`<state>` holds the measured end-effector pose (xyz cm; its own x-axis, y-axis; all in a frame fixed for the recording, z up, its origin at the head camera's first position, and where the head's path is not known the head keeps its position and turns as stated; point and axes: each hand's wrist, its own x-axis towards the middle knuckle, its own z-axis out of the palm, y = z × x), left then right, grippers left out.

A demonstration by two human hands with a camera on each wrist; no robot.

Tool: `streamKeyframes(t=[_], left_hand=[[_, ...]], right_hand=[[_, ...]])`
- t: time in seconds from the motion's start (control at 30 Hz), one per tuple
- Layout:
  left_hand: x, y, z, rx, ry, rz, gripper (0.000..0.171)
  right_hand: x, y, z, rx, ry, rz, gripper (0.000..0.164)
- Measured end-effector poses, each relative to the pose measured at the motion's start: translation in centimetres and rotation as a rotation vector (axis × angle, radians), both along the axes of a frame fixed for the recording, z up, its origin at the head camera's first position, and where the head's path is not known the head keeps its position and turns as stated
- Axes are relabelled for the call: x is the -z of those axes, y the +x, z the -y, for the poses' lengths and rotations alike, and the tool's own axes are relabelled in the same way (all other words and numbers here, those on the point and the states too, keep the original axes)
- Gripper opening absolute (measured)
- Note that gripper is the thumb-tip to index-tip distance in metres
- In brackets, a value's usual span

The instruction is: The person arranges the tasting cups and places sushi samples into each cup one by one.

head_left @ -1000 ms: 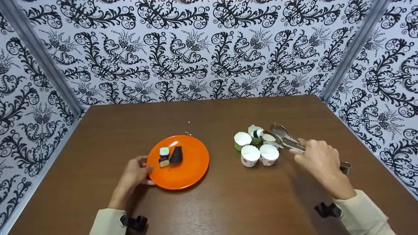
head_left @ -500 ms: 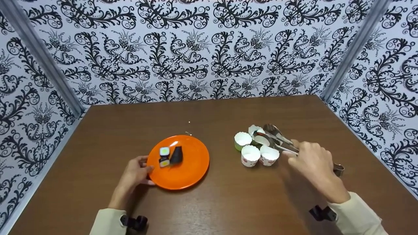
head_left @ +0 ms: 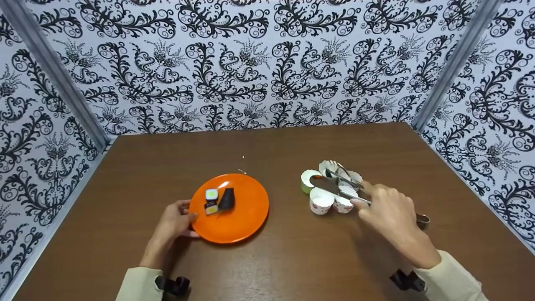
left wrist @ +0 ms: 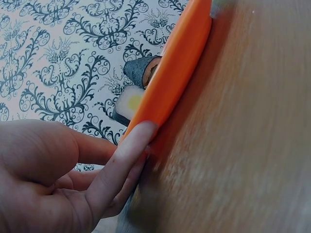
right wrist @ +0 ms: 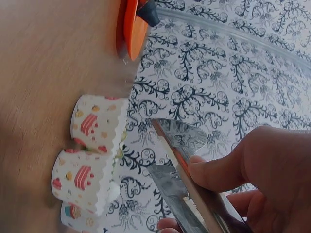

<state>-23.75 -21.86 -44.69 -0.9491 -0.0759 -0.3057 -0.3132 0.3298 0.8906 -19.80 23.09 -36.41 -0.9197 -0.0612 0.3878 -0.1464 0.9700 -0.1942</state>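
Tongs (head_left: 340, 184) lie in the right hand (head_left: 386, 211), fingers and thumb curled round the arms. Long axis runs from the looped end (head_left: 423, 220) near the wrist to the blades, which point up and left over the paper cups (head_left: 330, 190). Blades stand a narrow gap apart above the cups; nothing shows between them. Left hand (head_left: 173, 221) pinches the near-left rim of the orange plate (head_left: 246, 213), which carries sushi pieces (head_left: 217, 200). Plate and cups sit well apart on a brown wooden table (head_left: 292, 259). Walls (head_left: 234, 62) with black-and-white scroll patterning enclose three sides.
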Motion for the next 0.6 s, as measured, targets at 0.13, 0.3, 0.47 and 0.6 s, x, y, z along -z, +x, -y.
streamKeyframes(t=[0.13, 0.3, 0.47, 0.6], left_hand=[[0.0, 0.0, 0.1, -0.003, 0.009, -0.001, 0.053], [0.0, 0.1, 0.1, -0.005, 0.005, 0.007, 0.053], [0.0, 0.1, 0.1, -0.006, 0.004, 0.008, 0.052], [0.0, 0.1, 0.0, -0.008, 0.000, 0.004, 0.051]], right_hand=[[0.0, 0.1, 0.8, -0.009, 0.012, 0.010, 0.049], [0.3, 0.2, 1.9, -0.030, 0.012, -0.003, 0.049], [0.8, 0.2, 3.0, -0.056, -0.015, -0.006, 0.050], [1.0, 0.2, 3.9, -0.070, -0.015, 0.017, 0.049]])
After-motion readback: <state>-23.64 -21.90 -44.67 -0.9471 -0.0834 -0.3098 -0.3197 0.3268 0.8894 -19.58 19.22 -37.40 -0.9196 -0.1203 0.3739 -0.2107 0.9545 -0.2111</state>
